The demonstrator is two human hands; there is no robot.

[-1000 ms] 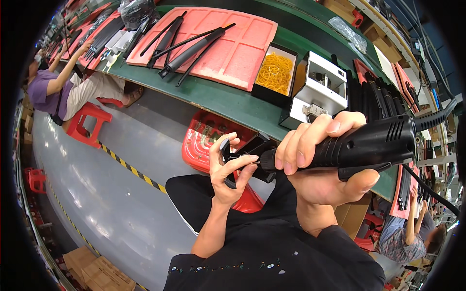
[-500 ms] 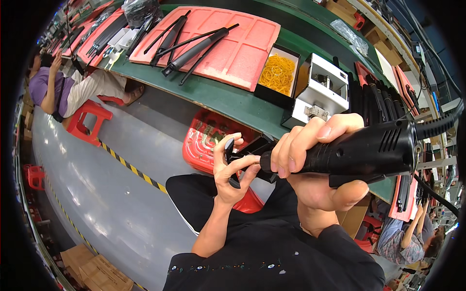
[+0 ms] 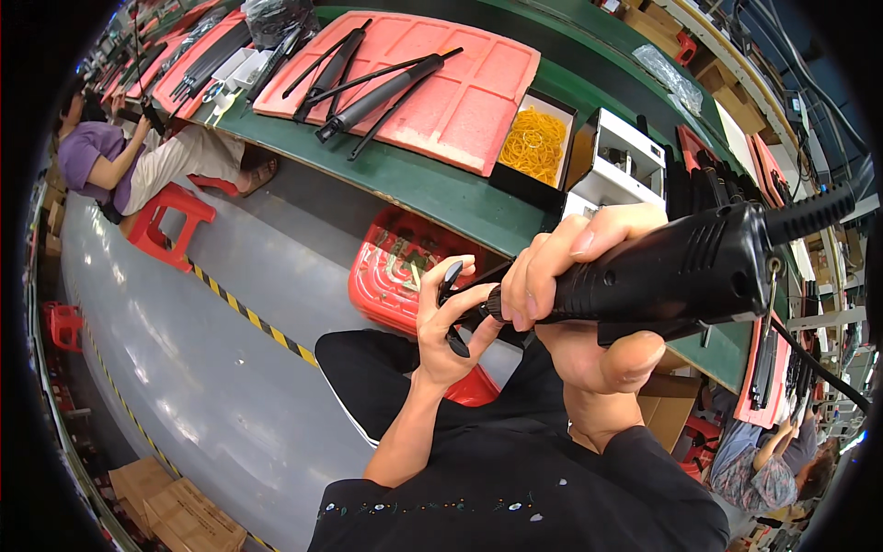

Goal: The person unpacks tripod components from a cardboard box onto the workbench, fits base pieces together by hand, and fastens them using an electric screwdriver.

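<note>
A black electric screwdriver (image 3: 685, 267) with a ribbed cable at its rear lies in my right hand (image 3: 561, 267). My fingers wrap over the front of its body, and the thumb stretches along underneath. Its nose points left, toward my left hand (image 3: 444, 336). That hand is closed on a black plastic part with rounded paddle-like ends (image 3: 457, 343), pinching it between bent fingers and thumb. The screwdriver's tip meets the part close to my left fingertips; the exact contact is hidden. Most of the part lies behind my fingers and the tool.
Beyond my hands runs a green workbench (image 3: 368, 179). On it are a pink foam tray (image 3: 469, 101) with black folded tripods (image 3: 391, 92), yellow rubber bands (image 3: 533, 145) in a box, and a white metal fixture (image 3: 635, 147). A red stool (image 3: 391, 285) stands below. Co-workers sit left and right.
The screwdriver and my right hand have shifted slightly left, and my left hand slightly right with the black part. The co-worker at the left has lowered a raised hand.
</note>
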